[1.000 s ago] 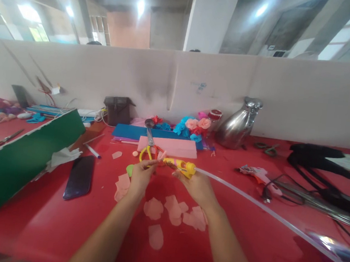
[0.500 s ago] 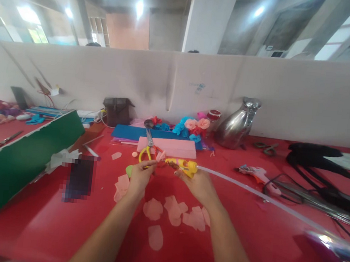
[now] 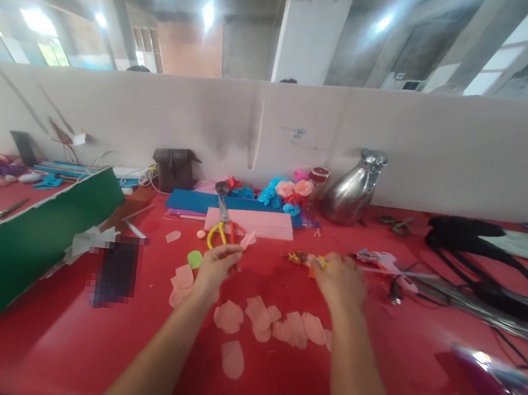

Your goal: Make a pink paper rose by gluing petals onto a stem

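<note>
My left hand (image 3: pixel 220 265) is closed in a pinch on a small pink paper flower piece (image 3: pixel 249 240), which points up from the fingertips. To its right, my right hand (image 3: pixel 340 282) is closed over the body of a yellow hot glue gun (image 3: pixel 303 259), low over the red table; whether the gun rests on it cannot be told. Cut pink paper petals (image 3: pixel 257 315) lie in overlapping groups in front of my hands, with a single petal (image 3: pixel 232 359) nearer me. Scissors with yellow and red handles (image 3: pixel 223 218) lie just beyond my left hand.
Folded pink paper (image 3: pixel 265 224) and finished paper flowers (image 3: pixel 293 191) are at the back, beside a steel jug (image 3: pixel 354 188). A green board (image 3: pixel 41 249) stands at left. Another glue gun (image 3: pixel 389 267), cords and a shiny purple object (image 3: pixel 494 385) are at right.
My right hand has moved right and lowered with the glue gun, away from my left hand. The pink piece stays in my left hand and now shows more clearly.
</note>
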`<state>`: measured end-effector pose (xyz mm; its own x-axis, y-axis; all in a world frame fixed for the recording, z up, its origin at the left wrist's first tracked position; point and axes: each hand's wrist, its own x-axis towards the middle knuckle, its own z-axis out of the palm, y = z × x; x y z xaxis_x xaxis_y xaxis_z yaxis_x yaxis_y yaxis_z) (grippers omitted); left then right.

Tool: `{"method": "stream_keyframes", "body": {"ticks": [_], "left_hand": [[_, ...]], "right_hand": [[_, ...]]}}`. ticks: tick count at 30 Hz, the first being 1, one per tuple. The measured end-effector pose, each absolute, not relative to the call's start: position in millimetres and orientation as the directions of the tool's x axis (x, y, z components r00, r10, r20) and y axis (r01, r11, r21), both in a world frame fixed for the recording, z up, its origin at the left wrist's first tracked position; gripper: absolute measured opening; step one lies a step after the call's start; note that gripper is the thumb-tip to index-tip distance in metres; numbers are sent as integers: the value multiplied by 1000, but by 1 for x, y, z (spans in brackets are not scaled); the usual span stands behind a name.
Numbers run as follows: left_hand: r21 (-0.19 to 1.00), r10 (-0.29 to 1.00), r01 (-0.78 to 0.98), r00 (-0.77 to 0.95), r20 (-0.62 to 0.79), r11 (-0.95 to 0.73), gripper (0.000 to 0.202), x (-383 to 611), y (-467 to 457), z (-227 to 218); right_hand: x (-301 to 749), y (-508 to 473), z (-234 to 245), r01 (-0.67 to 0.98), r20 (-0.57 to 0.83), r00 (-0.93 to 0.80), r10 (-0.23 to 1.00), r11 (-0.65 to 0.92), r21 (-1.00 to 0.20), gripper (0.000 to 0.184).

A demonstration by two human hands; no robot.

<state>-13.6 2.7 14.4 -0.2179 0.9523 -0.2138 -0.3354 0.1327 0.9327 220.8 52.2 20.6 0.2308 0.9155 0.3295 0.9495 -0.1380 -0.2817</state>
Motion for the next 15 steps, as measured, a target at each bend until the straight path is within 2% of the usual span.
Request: {"method": "stream_keyframes", "body": {"ticks": [1, 2, 4, 5, 7, 10, 15], "left_hand": [[930, 956, -342, -203, -212, 133, 29, -13, 2, 15], [928, 959, -347, -190, -209, 134, 28, -12, 2, 15], [923, 964, -359, -167, -206, 135, 28, -10, 1, 16], [920, 967, -368, -155, -203, 134, 28, -10, 0, 16], [914, 971, -385, -136, -195, 130, 28, -9, -1, 17], [905, 980, -412, -111, -165, 106, 26, -7, -2, 16], [883, 989, -463, -80, -128, 76, 26, -2, -3, 13]], "right_hand": [[211, 49, 23, 947, 400, 210, 892, -84, -311, 30], [200, 46, 25, 921, 410, 153, 899, 20, -389, 27], [173, 38, 26, 739, 315, 8, 949, 207, -641, 24], [160, 34, 26, 612, 269, -60, 961, 248, -751, 23], [138, 26, 26, 412, 219, -113, 969, 246, -877, 24], [121, 19, 26, 238, 160, -90, 983, 178, -955, 27], [117, 16, 26, 60, 113, -56, 992, 117, -991, 26]]}}
